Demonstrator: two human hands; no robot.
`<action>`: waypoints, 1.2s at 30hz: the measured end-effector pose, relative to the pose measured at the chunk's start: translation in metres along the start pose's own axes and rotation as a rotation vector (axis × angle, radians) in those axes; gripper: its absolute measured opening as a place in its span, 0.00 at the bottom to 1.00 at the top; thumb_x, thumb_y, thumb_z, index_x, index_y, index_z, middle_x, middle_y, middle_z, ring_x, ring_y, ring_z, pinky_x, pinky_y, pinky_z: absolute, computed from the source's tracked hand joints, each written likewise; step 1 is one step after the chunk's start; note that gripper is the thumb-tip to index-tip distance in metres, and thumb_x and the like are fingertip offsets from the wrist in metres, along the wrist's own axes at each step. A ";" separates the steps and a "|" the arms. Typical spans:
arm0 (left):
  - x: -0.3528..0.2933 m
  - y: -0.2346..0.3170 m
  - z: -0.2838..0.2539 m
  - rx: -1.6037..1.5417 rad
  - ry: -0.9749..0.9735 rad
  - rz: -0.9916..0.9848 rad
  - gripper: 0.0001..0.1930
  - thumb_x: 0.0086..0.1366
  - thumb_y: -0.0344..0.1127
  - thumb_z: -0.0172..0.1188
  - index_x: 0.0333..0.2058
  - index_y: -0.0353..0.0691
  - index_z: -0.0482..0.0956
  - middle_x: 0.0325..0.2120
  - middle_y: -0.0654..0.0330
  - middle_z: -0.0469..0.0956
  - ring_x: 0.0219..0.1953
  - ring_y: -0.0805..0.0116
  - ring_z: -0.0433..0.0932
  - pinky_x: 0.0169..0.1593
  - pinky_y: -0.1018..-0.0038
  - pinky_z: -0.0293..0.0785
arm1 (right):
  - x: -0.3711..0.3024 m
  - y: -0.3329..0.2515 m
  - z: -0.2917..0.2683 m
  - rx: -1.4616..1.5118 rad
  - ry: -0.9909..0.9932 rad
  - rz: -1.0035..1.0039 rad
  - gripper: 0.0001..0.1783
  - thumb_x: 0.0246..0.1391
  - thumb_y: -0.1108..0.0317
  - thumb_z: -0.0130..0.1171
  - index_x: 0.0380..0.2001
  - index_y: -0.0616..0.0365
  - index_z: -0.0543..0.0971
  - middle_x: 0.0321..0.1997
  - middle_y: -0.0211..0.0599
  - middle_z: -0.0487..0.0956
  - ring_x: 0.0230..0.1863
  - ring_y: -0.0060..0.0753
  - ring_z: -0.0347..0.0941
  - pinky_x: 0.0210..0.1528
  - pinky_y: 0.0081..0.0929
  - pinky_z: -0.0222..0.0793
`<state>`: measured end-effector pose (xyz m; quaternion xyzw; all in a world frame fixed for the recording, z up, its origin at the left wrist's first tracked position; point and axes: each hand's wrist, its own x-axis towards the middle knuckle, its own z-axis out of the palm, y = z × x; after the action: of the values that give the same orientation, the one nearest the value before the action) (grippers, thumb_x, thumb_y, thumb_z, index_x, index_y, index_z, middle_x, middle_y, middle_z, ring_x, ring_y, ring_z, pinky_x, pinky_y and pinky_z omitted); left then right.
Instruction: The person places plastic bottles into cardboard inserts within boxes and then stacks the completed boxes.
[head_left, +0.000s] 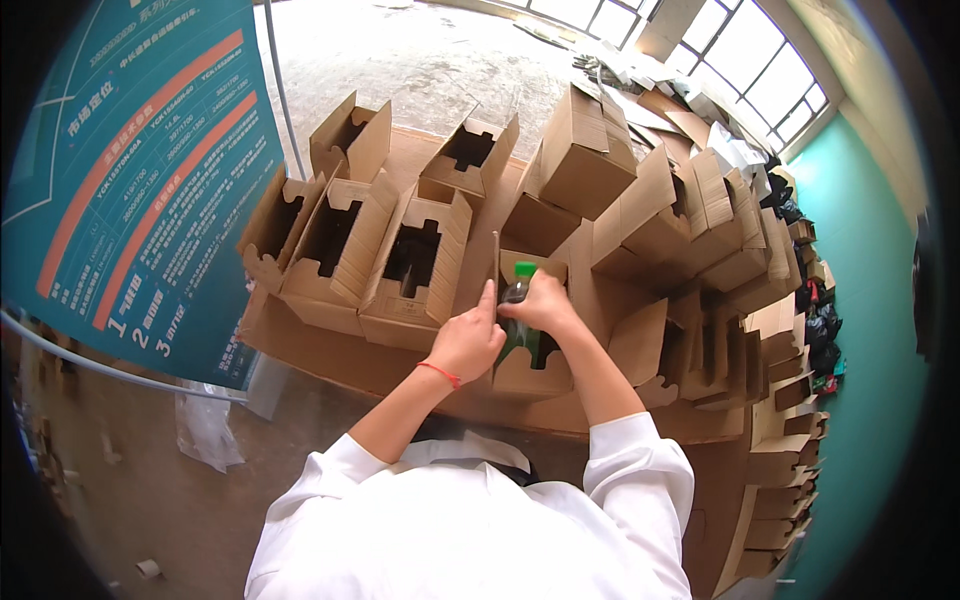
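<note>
A green-capped bottle (524, 270) stands upright in an open cardboard box (533, 382) in front of me. My right hand (545, 302) is wrapped round the bottle just below its cap. The lower part of the bottle looks green inside the box, partly covered by the cutouts and my hands. My left hand (470, 337) grips the left side of the same box, its index finger stretched up along the raised flap (495, 262). Some of its fingers are hidden.
Several open boxes (405, 325) with notched inserts stand on the cardboard-covered table (330, 352) to the left. More boxes (640, 215) crowd the right side. A teal printed banner (150, 190) rises at the left. Cardboard scraps (670, 115) lie beyond the table.
</note>
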<state>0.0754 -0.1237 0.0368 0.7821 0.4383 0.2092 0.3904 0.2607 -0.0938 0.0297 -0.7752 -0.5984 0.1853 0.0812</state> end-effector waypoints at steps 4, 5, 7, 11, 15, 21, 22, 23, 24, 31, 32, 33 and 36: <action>0.004 -0.010 0.007 -0.073 0.030 0.036 0.35 0.61 0.36 0.46 0.65 0.30 0.47 0.37 0.38 0.77 0.41 0.41 0.76 0.48 0.56 0.71 | 0.020 -0.007 0.024 -0.105 -0.344 0.151 0.40 0.30 0.49 0.73 0.45 0.66 0.78 0.46 0.54 0.79 0.50 0.48 0.75 0.51 0.34 0.72; 0.004 -0.009 0.005 -0.081 0.001 0.034 0.35 0.61 0.36 0.46 0.65 0.30 0.47 0.38 0.38 0.77 0.41 0.41 0.76 0.49 0.56 0.71 | 0.027 -0.002 0.032 -0.154 -0.393 0.153 0.38 0.32 0.48 0.72 0.45 0.64 0.78 0.47 0.53 0.79 0.51 0.48 0.75 0.52 0.34 0.71; 0.003 -0.007 0.001 -0.097 -0.058 0.032 0.35 0.61 0.35 0.46 0.65 0.29 0.47 0.38 0.37 0.77 0.42 0.41 0.76 0.49 0.56 0.70 | 0.037 0.012 0.056 -0.270 -0.472 0.032 0.32 0.42 0.48 0.64 0.49 0.57 0.78 0.51 0.50 0.77 0.52 0.48 0.74 0.54 0.35 0.69; 0.001 -0.005 0.000 -0.066 -0.075 0.051 0.34 0.61 0.35 0.46 0.64 0.29 0.47 0.38 0.37 0.77 0.41 0.40 0.76 0.49 0.56 0.70 | 0.025 0.019 0.083 -0.012 -0.143 0.048 0.20 0.50 0.59 0.58 0.44 0.60 0.79 0.46 0.54 0.79 0.48 0.53 0.75 0.50 0.39 0.72; -0.002 -0.008 -0.006 -0.096 -0.093 0.056 0.35 0.64 0.40 0.48 0.65 0.28 0.48 0.56 0.38 0.65 0.56 0.46 0.69 0.59 0.61 0.65 | -0.016 -0.021 0.022 -0.284 0.000 -0.055 0.08 0.48 0.68 0.59 0.31 0.61 0.77 0.36 0.50 0.80 0.41 0.51 0.78 0.42 0.41 0.75; -0.004 -0.003 0.023 -0.043 -0.111 0.275 0.44 0.65 0.53 0.53 0.65 0.26 0.45 0.67 0.40 0.45 0.69 0.49 0.46 0.69 0.67 0.47 | -0.085 -0.008 -0.036 -0.257 0.638 -0.219 0.30 0.47 0.64 0.64 0.54 0.63 0.71 0.55 0.49 0.73 0.58 0.47 0.66 0.58 0.39 0.64; -0.006 -0.001 0.032 -0.020 -0.124 0.298 0.46 0.63 0.58 0.53 0.65 0.26 0.46 0.67 0.41 0.44 0.70 0.50 0.43 0.70 0.61 0.43 | -0.090 0.008 -0.035 -0.148 0.622 -0.166 0.31 0.52 0.59 0.62 0.56 0.64 0.69 0.56 0.52 0.72 0.59 0.47 0.66 0.61 0.36 0.62; -0.009 0.003 0.034 0.075 -0.151 0.302 0.47 0.63 0.59 0.52 0.65 0.27 0.47 0.67 0.42 0.44 0.70 0.51 0.42 0.70 0.59 0.42 | -0.094 0.027 -0.027 0.110 0.546 -0.129 0.30 0.55 0.58 0.60 0.56 0.65 0.69 0.57 0.53 0.72 0.60 0.46 0.66 0.62 0.35 0.61; -0.012 0.008 0.035 0.169 -0.177 0.308 0.47 0.63 0.60 0.52 0.65 0.27 0.47 0.67 0.42 0.44 0.71 0.51 0.41 0.70 0.56 0.40 | -0.097 0.045 -0.017 0.365 0.469 -0.091 0.30 0.57 0.57 0.58 0.57 0.67 0.69 0.57 0.53 0.72 0.61 0.45 0.66 0.63 0.35 0.60; -0.013 -0.015 0.072 0.390 -0.119 0.338 0.37 0.66 0.52 0.48 0.63 0.28 0.54 0.68 0.48 0.48 0.71 0.56 0.42 0.68 0.47 0.36 | -0.105 0.061 0.026 0.461 0.375 -0.174 0.14 0.56 0.73 0.54 0.46 0.60 0.79 0.57 0.41 0.74 0.62 0.40 0.65 0.64 0.31 0.58; -0.012 -0.021 0.078 0.420 -0.070 0.356 0.35 0.66 0.50 0.47 0.63 0.28 0.55 0.67 0.48 0.49 0.71 0.57 0.43 0.68 0.47 0.36 | -0.102 0.060 0.034 0.410 0.410 -0.180 0.15 0.54 0.75 0.55 0.46 0.59 0.79 0.57 0.41 0.74 0.61 0.40 0.65 0.63 0.31 0.59; -0.011 -0.026 0.085 0.392 -0.084 0.359 0.34 0.66 0.47 0.48 0.63 0.28 0.55 0.67 0.48 0.49 0.71 0.57 0.43 0.68 0.47 0.36 | -0.100 0.060 0.039 0.359 0.444 -0.187 0.17 0.51 0.76 0.57 0.46 0.59 0.79 0.56 0.41 0.74 0.61 0.40 0.65 0.63 0.31 0.59; -0.010 -0.024 0.079 0.331 -0.077 0.381 0.32 0.63 0.38 0.51 0.62 0.27 0.56 0.67 0.46 0.49 0.70 0.53 0.47 0.67 0.48 0.42 | -0.101 0.058 0.036 0.471 0.486 -0.117 0.28 0.49 0.78 0.59 0.56 0.60 0.70 0.62 0.44 0.68 0.63 0.41 0.63 0.64 0.33 0.58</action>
<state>0.1106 -0.1586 -0.0298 0.9112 0.2961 0.1742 0.2271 0.2777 -0.2097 -0.0044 -0.7210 -0.5458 0.1231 0.4088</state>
